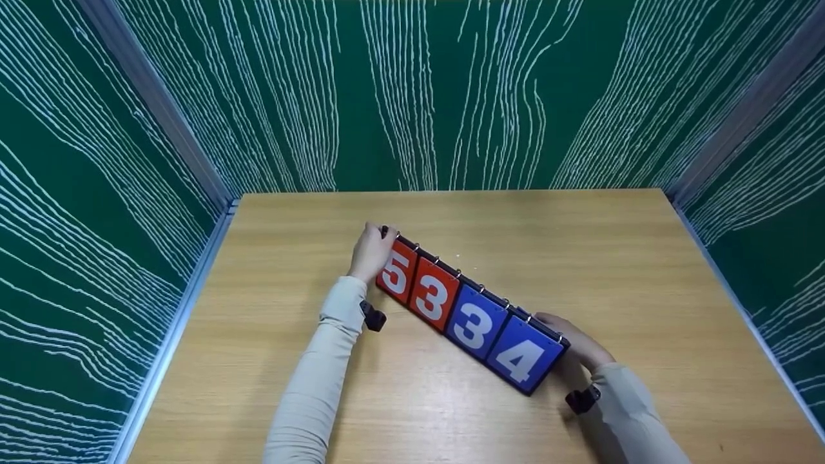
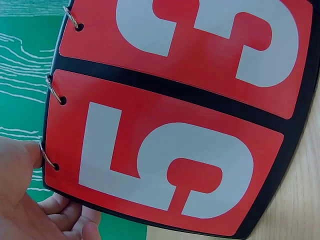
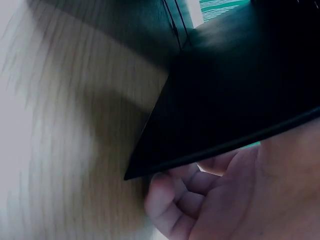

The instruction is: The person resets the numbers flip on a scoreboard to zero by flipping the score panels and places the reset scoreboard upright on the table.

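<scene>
A tabletop flip scoreboard (image 1: 474, 309) stands slanted over the table, its left end farther from me. It shows red cards 5 and 3 and blue cards 3 and 4, hung on metal rings. My left hand (image 1: 372, 250) grips its far left top corner; in the left wrist view the fingers of that hand (image 2: 45, 212) lie at the end beside the red 5 card (image 2: 165, 160). My right hand (image 1: 577, 341) holds the near right end from behind. The right wrist view shows its curled fingers (image 3: 172, 200) at the edge of the black backing (image 3: 235, 100).
The wooden table (image 1: 290, 219) lies under the scoreboard. Green walls with white wavy lines (image 1: 412, 96) enclose its back and sides, with metal posts (image 1: 161, 103) at the corners. A small black camera is strapped to each wrist.
</scene>
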`<state>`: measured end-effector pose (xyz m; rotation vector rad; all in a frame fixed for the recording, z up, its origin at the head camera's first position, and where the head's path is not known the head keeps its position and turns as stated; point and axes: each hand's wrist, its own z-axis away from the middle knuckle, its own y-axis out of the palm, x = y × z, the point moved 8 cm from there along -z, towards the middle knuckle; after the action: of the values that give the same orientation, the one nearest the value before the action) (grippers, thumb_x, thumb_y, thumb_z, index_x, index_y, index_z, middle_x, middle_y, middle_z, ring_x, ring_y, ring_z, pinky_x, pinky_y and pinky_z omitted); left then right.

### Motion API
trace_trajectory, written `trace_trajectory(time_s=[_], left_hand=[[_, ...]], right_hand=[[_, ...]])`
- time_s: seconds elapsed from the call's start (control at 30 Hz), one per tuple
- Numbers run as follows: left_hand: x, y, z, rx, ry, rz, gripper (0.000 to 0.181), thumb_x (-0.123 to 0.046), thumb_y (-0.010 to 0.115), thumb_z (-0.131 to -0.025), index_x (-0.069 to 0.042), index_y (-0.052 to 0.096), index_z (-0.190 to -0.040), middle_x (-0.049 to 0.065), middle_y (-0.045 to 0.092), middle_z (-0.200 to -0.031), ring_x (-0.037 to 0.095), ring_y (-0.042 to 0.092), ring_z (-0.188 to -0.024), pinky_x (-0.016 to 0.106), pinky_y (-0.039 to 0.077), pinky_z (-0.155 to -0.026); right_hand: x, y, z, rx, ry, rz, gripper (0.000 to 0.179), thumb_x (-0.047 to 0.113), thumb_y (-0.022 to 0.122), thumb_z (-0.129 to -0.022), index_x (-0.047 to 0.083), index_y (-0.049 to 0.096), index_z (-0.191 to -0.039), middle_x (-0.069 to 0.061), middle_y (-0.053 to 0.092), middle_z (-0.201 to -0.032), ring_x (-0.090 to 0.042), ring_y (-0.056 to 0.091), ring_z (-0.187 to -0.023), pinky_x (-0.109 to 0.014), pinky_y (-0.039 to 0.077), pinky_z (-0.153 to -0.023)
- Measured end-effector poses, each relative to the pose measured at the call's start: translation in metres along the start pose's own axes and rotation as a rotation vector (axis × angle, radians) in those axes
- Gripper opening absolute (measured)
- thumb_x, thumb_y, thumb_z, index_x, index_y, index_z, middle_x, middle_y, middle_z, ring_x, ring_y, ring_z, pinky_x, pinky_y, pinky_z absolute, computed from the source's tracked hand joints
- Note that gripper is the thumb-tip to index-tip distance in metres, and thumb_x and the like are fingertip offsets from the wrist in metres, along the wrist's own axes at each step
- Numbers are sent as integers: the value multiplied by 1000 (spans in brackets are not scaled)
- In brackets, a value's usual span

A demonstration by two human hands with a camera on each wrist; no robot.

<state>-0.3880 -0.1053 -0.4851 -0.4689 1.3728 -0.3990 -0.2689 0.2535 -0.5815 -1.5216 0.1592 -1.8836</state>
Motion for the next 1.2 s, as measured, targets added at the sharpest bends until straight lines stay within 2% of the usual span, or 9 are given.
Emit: trace_trajectory(time_s=[0.1,0.17,0.23,0.4,0.67,0.87,0.97,1.1,1.2], left_hand=[[-2,-1,-1,-14,29,-26,44,-43,44,-107,-3,49,-124,14,57,-113,25,55,-104,42,47,-99],[-2,-2,-1,-20,39,-40,44,-42,44,-107,-2,49,-124,14,58,-112,25,56,-103,42,47,-98],[-1,-1,-1,-18,32,-36,44,-43,43,-107,-3,49,-124,13,57,-112,24,56,-103,42,48,-97],[1,1,0,3,-5,-5,45,-47,42,-107,-6,46,-124,11,56,-114,23,55,-105,40,49,-98],[2,1,-1,13,-7,8,49,-49,42,-107,-6,45,-128,12,55,-118,24,55,-109,41,48,-102],[4,3,1,32,-25,28,50,-49,42,-107,-6,43,-133,12,55,-119,24,55,-109,40,49,-100],[3,2,1,22,-20,29,49,-48,43,-107,-6,44,-132,12,55,-118,24,55,-110,41,48,-102],[-1,-1,-1,-16,18,-8,45,-44,45,-106,-2,49,-124,14,57,-115,24,55,-105,42,47,-101],[-1,-1,-2,-24,25,-23,44,-41,46,-106,-1,50,-123,15,58,-113,24,54,-104,42,47,-101]], right_hand=[[-3,0,-4,-10,1,0,41,33,43,-105,-1,62,-117,-16,67,-111,-29,62,-107,-46,45,-100],[-1,0,-5,-22,12,-11,35,31,43,-106,3,64,-107,-7,66,-99,-19,59,-95,-38,45,-92],[2,-1,-4,-38,19,-8,32,30,44,-106,6,64,-101,-1,63,-93,-15,57,-90,-34,44,-88],[5,-5,-2,-97,53,9,32,28,44,-107,5,63,-97,-2,63,-92,-15,56,-89,-35,45,-86],[3,-12,-5,-201,116,-27,30,29,46,-107,9,54,-87,1,55,-85,-16,53,-85,-31,42,-80],[-4,-23,-2,-259,157,-89,32,28,43,-108,4,63,-104,0,61,-98,-13,52,-94,-29,41,-85],[-7,-28,2,-236,171,-160,38,31,41,-108,1,64,-108,1,62,-94,-13,55,-91,-29,43,-86],[-10,-31,5,-190,165,-230,38,37,40,-109,6,64,-108,6,61,-90,-11,57,-87,-28,46,-86],[-14,-33,8,-185,159,-280,42,43,39,-109,7,60,-118,6,59,-101,-8,56,-95,-25,47,-88]])
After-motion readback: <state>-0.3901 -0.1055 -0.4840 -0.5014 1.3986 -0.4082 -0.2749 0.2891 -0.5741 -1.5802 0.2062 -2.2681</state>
